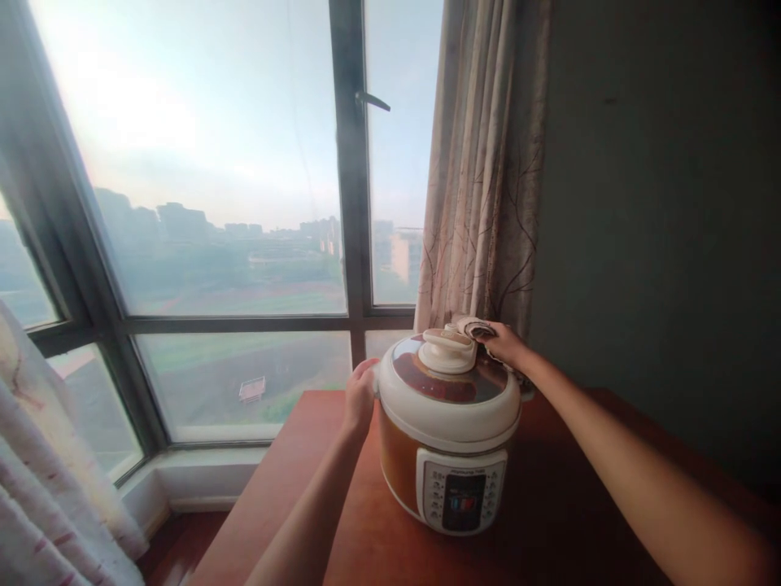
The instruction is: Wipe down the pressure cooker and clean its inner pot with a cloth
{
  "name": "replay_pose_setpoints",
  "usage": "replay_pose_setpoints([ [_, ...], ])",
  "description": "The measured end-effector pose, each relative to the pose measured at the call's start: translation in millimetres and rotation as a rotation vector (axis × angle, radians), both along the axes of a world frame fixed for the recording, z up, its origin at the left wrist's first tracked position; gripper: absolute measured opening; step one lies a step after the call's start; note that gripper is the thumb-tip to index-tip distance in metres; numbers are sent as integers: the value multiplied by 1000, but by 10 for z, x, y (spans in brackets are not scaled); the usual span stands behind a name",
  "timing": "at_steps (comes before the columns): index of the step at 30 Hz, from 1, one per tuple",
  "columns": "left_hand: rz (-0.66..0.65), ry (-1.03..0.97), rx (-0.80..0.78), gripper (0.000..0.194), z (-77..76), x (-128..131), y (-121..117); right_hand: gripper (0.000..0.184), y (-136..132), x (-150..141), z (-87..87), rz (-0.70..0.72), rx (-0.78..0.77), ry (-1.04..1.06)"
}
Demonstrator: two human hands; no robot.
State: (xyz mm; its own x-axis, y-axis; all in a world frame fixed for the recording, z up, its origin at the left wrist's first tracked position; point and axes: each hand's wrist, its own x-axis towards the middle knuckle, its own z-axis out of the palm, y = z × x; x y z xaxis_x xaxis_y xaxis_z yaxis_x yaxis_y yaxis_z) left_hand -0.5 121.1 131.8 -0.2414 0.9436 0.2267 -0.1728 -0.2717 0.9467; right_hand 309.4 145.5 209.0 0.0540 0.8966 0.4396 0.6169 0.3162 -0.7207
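The left hand (361,394), half closed, holds the cooker (450,423) at nine o'clock, likely steadying it; the right hand (503,343) grips bunched cloth (474,327) at one o'clock.

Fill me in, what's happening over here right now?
A person is handling a white and brown electric cooker that stands on a reddish table by the window. The left hand is at its left side, level with the lid; how firmly it grips is hard to tell. The right hand holds a bunched cloth beside the lid's knob. The lid is on.
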Motion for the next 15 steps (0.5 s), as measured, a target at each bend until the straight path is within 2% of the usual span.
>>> replay_pose_setpoints([
  [6, -5, 2, -5, 45, -18, -7, 16, 34, -528, 59, -79, 124, 140, -43],
  [11, -15, -7, -7, 47, -26, -15, 15, 44, -961, -18, -308, 1, 290, -93],
  [15, -15, -22, -6, 48, -26, -20, 14, 46, -1341, -276, -446, -85, 429, -119],
])
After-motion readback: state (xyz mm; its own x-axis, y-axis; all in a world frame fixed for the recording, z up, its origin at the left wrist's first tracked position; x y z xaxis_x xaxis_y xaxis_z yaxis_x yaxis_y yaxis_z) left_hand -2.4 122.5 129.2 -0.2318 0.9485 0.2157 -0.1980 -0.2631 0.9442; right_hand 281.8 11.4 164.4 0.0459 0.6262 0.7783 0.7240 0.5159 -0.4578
